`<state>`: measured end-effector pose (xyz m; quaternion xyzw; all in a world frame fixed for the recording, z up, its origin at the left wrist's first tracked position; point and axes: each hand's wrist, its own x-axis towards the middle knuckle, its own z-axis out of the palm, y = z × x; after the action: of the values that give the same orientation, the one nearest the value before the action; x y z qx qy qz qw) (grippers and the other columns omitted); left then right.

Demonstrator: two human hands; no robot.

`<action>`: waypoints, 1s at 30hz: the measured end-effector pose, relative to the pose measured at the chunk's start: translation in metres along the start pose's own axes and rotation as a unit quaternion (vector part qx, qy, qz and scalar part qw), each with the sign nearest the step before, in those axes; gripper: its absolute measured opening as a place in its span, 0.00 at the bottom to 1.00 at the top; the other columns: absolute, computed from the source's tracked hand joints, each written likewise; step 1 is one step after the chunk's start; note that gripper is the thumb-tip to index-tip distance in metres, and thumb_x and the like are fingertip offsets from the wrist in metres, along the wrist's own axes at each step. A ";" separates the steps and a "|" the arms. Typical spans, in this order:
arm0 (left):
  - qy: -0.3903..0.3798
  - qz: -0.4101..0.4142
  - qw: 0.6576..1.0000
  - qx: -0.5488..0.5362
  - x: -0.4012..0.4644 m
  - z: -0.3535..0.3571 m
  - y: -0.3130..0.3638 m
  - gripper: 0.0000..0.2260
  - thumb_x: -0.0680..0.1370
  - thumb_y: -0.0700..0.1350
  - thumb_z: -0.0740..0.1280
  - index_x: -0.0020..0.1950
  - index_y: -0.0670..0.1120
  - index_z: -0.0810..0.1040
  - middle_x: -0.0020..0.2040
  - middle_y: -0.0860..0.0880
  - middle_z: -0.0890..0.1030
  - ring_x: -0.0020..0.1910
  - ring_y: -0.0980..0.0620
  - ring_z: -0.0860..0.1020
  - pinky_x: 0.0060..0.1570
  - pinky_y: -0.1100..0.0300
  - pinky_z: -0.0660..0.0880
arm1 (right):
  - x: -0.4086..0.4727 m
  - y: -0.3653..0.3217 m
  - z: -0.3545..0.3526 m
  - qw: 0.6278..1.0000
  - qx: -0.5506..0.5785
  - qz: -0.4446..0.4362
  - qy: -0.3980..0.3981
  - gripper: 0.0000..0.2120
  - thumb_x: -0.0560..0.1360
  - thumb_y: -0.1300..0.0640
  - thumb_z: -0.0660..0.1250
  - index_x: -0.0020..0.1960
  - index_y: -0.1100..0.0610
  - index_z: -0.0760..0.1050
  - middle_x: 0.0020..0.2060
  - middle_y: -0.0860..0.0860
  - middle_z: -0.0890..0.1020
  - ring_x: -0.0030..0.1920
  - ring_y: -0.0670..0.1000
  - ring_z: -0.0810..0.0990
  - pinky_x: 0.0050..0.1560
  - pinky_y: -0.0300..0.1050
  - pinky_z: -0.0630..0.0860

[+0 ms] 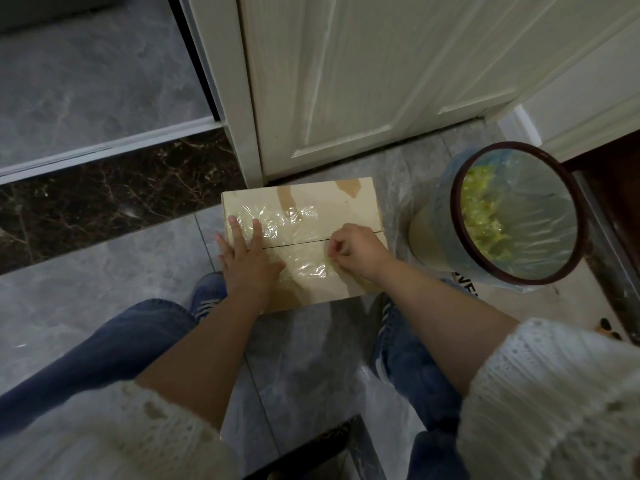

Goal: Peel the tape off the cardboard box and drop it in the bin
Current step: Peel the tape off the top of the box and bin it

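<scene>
Tape [301,233], clear and crinkled, clings across the seam of the cardboard box [346,202] on the floor, the left hand [247,256] pressing flat to steady it while the right hand [356,249] pinches at its edge, bin [585,237] waiting just beside.

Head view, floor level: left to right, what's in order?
Dark marble threshold strip → left hand flat on the cardboard box → right hand pinching the clear tape → lined bin with green scraps.
</scene>
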<state>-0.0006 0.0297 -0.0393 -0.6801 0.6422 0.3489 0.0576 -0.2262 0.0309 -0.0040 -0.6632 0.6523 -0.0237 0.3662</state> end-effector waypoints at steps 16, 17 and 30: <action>0.016 0.005 1.000 0.012 0.000 0.005 -0.003 0.44 0.80 0.58 0.69 0.84 0.53 0.41 0.82 0.45 0.32 0.80 0.34 0.34 0.79 0.39 0.42 | -0.008 0.003 0.008 0.997 -0.006 0.073 -0.022 0.15 0.67 0.57 0.78 0.48 0.50 0.75 0.41 0.47 0.78 0.45 0.52 0.78 0.45 0.49 0.78; 0.017 0.003 1.000 0.011 0.000 0.005 -0.003 0.44 0.80 0.58 0.69 0.84 0.53 0.41 0.82 0.45 0.32 0.80 0.34 0.34 0.79 0.39 0.42 | -0.009 0.005 0.011 0.997 -0.005 0.076 -0.021 0.14 0.67 0.56 0.78 0.47 0.50 0.75 0.41 0.47 0.78 0.45 0.51 0.77 0.46 0.49 0.77; 0.010 0.004 1.000 0.005 0.000 0.002 -0.002 0.44 0.80 0.57 0.68 0.84 0.53 0.41 0.82 0.45 0.32 0.80 0.34 0.34 0.78 0.40 0.41 | -0.020 0.019 0.024 0.990 0.117 0.074 0.011 0.11 0.70 0.67 0.75 0.42 0.56 0.74 0.45 0.54 0.74 0.43 0.51 0.74 0.44 0.31 0.69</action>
<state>0.0002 0.0311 -0.0411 -0.6804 0.6473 0.3394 0.0529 -0.2327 0.0616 -0.0221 -0.5656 0.6965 -0.0799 0.4342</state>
